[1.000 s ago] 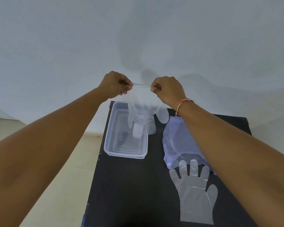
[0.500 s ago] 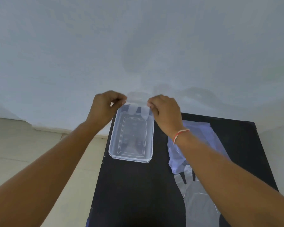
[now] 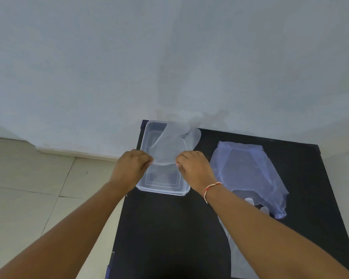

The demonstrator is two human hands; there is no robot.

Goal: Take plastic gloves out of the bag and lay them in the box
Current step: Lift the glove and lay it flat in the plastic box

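A clear plastic glove hangs stretched over the clear plastic box at the table's far left. My left hand pinches one corner of its cuff and my right hand pinches the other. The glove's fingers trail over the box's far right rim toward the wall. A bluish translucent bag lies to the right of the box. A second clear glove lies flat in front of the bag, mostly hidden under my right forearm.
The black table stands against a pale wall. Beige floor tiles lie to the left of the table. The box sits close to the table's left edge.
Both hands have come down and toward me with the glove, from high above the box to just over its middle. The glove now drapes across the box's far end.
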